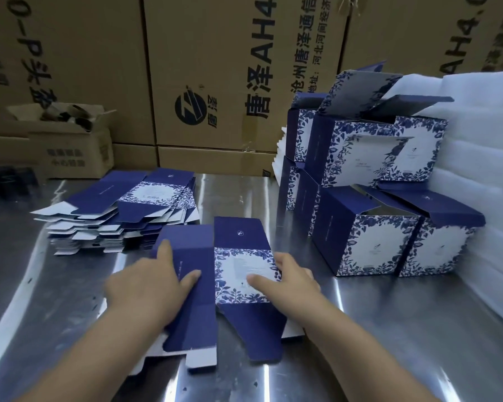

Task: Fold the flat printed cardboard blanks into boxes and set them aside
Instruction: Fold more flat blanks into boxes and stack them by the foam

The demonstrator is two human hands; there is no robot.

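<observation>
A flat blank [238,285], navy with a white panel framed by blue leaves, lies on the metal table [404,329] in front of me. My left hand [148,282] holds its navy left side, thumb on top and index finger along the left edge. Over on the right edge, my right hand [291,278] grips it with the thumb on the white panel. A stack of flat blanks [122,207] sits behind to the left. Several folded boxes [375,242] with open lids stand stacked in two layers on the right.
White foam sheets [482,146] are piled at the right, behind the folded boxes. Big brown shipping cartons [215,68] wall off the back. A small open carton [67,143] sits at the back left. Dark items [9,181] lie at the far left edge.
</observation>
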